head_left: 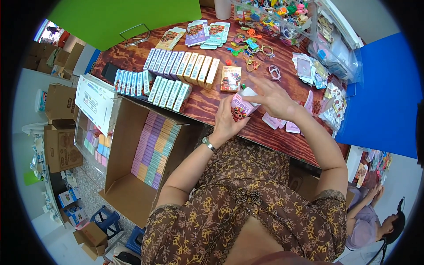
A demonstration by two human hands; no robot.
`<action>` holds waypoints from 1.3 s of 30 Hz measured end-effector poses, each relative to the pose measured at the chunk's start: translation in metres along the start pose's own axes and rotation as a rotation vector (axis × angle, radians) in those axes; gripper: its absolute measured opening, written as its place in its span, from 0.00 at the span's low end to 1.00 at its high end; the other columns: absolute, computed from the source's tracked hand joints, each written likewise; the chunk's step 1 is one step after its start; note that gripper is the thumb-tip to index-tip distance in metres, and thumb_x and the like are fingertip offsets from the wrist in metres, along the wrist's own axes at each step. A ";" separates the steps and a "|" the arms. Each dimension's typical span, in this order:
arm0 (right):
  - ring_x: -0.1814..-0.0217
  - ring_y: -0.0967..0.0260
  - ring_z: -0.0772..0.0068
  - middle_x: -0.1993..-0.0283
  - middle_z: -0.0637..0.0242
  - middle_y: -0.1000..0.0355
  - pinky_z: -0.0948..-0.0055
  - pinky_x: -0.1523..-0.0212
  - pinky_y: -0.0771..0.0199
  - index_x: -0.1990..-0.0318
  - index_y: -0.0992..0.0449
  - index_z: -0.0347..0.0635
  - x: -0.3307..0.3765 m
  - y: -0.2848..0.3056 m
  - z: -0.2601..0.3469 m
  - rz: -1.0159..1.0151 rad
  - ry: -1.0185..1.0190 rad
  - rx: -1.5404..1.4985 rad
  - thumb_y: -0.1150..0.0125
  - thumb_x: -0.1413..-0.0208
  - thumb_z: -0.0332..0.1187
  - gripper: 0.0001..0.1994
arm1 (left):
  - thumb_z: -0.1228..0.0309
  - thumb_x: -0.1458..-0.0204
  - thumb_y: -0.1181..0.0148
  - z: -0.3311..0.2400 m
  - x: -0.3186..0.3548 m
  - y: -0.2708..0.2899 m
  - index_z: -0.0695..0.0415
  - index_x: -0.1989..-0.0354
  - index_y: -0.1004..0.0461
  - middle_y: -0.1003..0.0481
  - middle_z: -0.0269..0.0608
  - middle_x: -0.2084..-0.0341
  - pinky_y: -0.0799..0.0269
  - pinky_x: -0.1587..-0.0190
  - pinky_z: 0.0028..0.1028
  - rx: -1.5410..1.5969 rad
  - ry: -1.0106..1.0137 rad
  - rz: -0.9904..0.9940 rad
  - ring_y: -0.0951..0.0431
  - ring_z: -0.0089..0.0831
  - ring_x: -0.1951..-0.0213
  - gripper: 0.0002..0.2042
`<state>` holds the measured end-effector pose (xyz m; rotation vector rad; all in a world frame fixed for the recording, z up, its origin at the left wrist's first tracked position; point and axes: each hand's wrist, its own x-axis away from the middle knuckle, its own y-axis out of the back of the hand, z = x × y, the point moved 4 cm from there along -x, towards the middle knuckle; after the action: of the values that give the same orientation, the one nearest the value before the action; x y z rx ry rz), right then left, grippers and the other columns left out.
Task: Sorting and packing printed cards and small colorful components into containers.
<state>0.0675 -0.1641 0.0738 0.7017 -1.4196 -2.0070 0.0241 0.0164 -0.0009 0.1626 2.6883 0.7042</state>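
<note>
My left hand [227, 123] grips a small pink carton [239, 111] from its left side, just over the table's front edge. Its white top flap stands up and shows. My right hand [274, 98] is at the carton's upper right, fingers stretched out and the thumb by the flap; whether it presses on it I cannot tell. Right behind them an orange-yellow carton [230, 78] lies face up. Several flat pink cards [276, 121] lie beneath my right forearm. Small coloured rubber bands and plastic trinkets [251, 44] are scattered beyond.
Rows of filled-out cartons [176, 66] stand at the left. Flattened cartons [197, 33] lie behind them. A large cardboard box [123, 163] with stacked cartons is by the table's left front. Clear bins of trinkets [282, 20] and packets [335, 104] are at the right. Another person [371, 221] sits at far right.
</note>
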 end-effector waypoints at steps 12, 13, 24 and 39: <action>0.48 0.23 0.52 0.51 0.51 0.22 0.58 0.47 0.23 0.50 0.22 0.39 0.000 -0.022 -0.179 -0.088 -0.664 -0.066 0.37 0.48 0.28 0.16 | 0.68 0.59 0.25 0.000 -0.003 0.003 0.64 0.38 0.40 0.31 0.54 0.51 0.29 0.47 0.41 0.017 -0.024 0.058 0.27 0.49 0.49 0.40; 0.51 0.23 0.49 0.56 0.52 0.21 0.55 0.51 0.23 0.52 0.24 0.38 -0.002 -0.026 -0.185 -0.135 -0.543 0.159 0.38 0.49 0.28 0.15 | 0.68 0.59 0.25 -0.001 -0.001 0.002 0.63 0.37 0.40 0.30 0.54 0.51 0.29 0.47 0.41 0.018 -0.024 0.079 0.27 0.49 0.49 0.40; 0.48 0.25 0.53 0.55 0.56 0.24 0.55 0.54 0.20 0.56 0.26 0.39 -0.034 -0.051 -0.150 0.148 -0.265 0.430 0.49 0.41 0.29 0.09 | 0.68 0.60 0.24 0.004 0.006 0.005 0.65 0.37 0.39 0.29 0.55 0.55 0.29 0.47 0.43 0.027 0.029 0.047 0.27 0.52 0.50 0.41; 0.67 0.24 0.73 0.69 0.63 0.20 0.70 0.64 0.25 0.54 0.20 0.41 -0.033 0.063 -0.046 -0.002 -0.402 -0.394 0.34 0.46 0.32 0.12 | 0.67 0.61 0.24 0.006 -0.003 -0.001 0.63 0.39 0.38 0.30 0.56 0.51 0.29 0.46 0.44 -0.054 0.139 -0.038 0.28 0.54 0.48 0.40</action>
<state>0.1325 -0.1866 0.1231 0.1327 -1.1652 -2.4252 0.0294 0.0177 -0.0053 0.0504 2.7922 0.8037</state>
